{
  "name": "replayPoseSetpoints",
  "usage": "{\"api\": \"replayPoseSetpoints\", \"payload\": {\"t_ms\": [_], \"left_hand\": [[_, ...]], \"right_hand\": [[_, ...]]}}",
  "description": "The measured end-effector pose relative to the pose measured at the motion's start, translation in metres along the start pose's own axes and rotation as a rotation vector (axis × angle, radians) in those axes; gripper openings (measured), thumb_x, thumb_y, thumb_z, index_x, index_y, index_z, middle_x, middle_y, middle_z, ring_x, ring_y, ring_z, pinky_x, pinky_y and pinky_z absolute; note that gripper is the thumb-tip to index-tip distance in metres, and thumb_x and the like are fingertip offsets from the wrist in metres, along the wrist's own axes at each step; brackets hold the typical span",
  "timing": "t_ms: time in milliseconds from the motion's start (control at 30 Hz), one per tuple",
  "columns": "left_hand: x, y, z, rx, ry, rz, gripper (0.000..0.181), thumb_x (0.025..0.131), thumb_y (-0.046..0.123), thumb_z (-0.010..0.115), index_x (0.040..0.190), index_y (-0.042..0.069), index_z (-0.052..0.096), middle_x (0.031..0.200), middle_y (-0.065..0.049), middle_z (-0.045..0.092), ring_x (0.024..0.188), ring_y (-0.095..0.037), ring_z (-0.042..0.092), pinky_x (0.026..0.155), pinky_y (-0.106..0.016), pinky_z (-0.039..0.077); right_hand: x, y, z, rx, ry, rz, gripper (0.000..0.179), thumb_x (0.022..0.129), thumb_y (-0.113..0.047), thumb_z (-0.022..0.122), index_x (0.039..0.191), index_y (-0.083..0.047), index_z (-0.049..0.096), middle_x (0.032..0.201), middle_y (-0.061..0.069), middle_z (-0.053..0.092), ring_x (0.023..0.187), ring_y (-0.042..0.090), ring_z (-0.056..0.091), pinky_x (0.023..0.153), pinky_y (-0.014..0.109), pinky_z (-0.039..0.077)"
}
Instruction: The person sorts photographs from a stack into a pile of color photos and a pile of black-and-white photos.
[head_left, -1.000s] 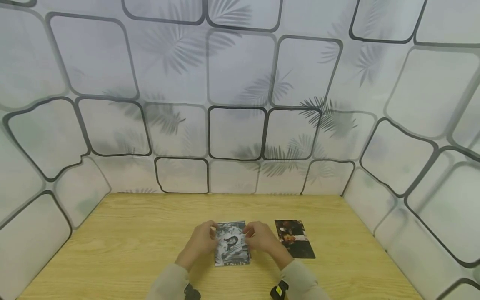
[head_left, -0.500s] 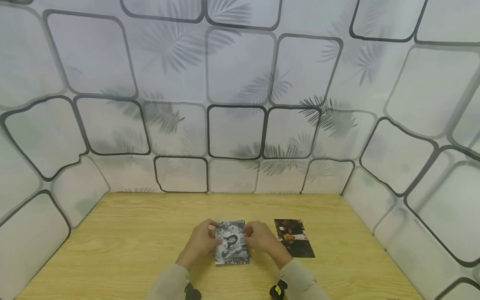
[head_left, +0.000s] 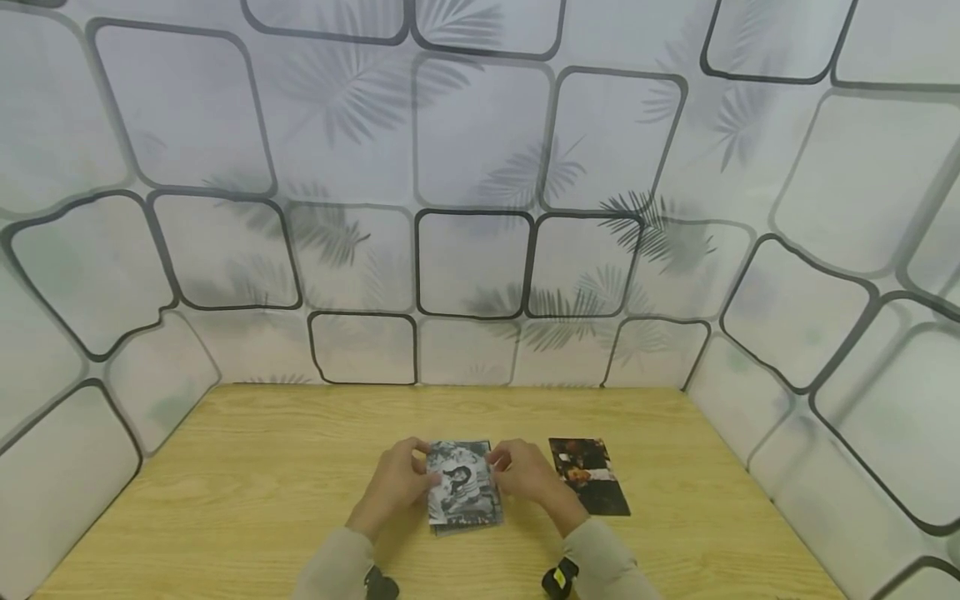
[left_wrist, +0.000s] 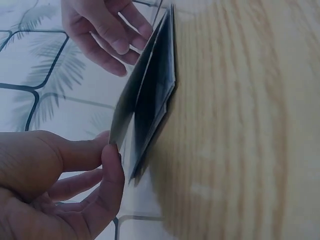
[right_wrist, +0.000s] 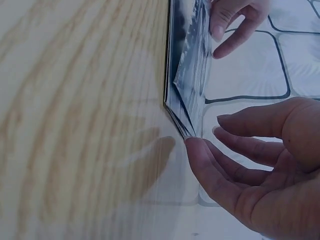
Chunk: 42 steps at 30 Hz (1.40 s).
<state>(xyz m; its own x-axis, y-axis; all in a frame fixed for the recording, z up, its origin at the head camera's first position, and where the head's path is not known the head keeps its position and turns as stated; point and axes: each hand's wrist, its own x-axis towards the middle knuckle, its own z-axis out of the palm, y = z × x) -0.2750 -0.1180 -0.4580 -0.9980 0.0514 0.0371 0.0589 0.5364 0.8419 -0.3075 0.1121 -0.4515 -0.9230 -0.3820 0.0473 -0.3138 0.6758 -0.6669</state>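
A black-and-white photo print (head_left: 463,492) showing a dark-haired figure lies on top of a small stack of prints (head_left: 468,528) at the table's middle. My left hand (head_left: 399,479) pinches the top print's left edge between thumb and index finger. In the left wrist view that print (left_wrist: 127,102) is lifted at this side, leaving a wedge-shaped gap above the prints below. My right hand (head_left: 525,472) is at the stack's right side. Seen from the right wrist, its index fingertip (right_wrist: 192,142) touches the stack's corner, while the thumb (right_wrist: 250,121) stays apart from the prints.
A dark colour photo print (head_left: 590,477) lies flat on the wooden table (head_left: 262,492), right of my right hand. Behind the table and along both sides stands a pale covering (head_left: 472,267) patterned with rounded squares and leaves.
The top print has shifted slightly up and left with my left hand, exposing a strip of the print beneath at the near edge. My right hand has barely moved.
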Motion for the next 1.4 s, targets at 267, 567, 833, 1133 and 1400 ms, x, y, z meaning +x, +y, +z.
{"api": "replayPoseSetpoints", "payload": {"t_ms": [267,567,833,1133,1400], "left_hand": [[-0.001,0.003,-0.003,-0.022,0.0,0.024,0.038,0.088,0.0,0.075,0.123,-0.005,0.061,0.084,-0.012,0.07,0.064,-0.016,0.066,0.057,-0.028,0.06],[0.0,0.0,-0.004,-0.057,0.004,0.012,0.034,0.09,0.0,0.073,0.123,0.0,0.063,0.088,-0.012,0.069,0.067,-0.018,0.065,0.058,-0.029,0.059],[-0.001,0.0,-0.006,-0.065,0.018,0.024,0.033,0.09,0.0,0.074,0.121,0.0,0.064,0.09,-0.013,0.069,0.066,-0.018,0.065,0.057,-0.028,0.058],[-0.004,-0.001,-0.009,-0.032,0.053,0.056,0.031,0.09,0.001,0.073,0.119,-0.002,0.065,0.093,-0.015,0.067,0.066,-0.016,0.064,0.054,-0.026,0.056],[-0.009,-0.007,-0.018,-0.06,0.068,0.026,0.033,0.089,-0.001,0.074,0.121,0.0,0.065,0.092,-0.014,0.068,0.065,-0.018,0.064,0.054,-0.03,0.059]], "right_hand": [[0.0,-0.002,-0.002,0.001,0.005,-0.03,0.023,0.086,-0.001,0.067,0.108,0.003,0.071,0.095,0.015,0.072,0.08,0.023,0.067,0.063,0.033,0.056],[0.002,-0.006,0.001,0.004,-0.019,-0.024,0.021,0.091,-0.006,0.072,0.111,-0.001,0.071,0.099,0.016,0.072,0.086,0.027,0.068,0.066,0.037,0.057],[0.001,-0.012,0.001,0.07,-0.042,-0.02,0.023,0.092,0.0,0.067,0.114,0.003,0.069,0.096,0.016,0.069,0.068,0.019,0.069,0.06,0.033,0.059],[0.003,-0.015,0.009,0.141,-0.014,-0.018,0.028,0.087,0.007,0.067,0.115,0.005,0.069,0.094,0.017,0.067,0.062,0.02,0.069,0.055,0.03,0.061],[0.006,-0.019,0.02,0.219,-0.022,-0.025,0.029,0.086,0.009,0.068,0.115,0.006,0.068,0.091,0.013,0.063,0.065,0.016,0.066,0.058,0.028,0.063]]}}
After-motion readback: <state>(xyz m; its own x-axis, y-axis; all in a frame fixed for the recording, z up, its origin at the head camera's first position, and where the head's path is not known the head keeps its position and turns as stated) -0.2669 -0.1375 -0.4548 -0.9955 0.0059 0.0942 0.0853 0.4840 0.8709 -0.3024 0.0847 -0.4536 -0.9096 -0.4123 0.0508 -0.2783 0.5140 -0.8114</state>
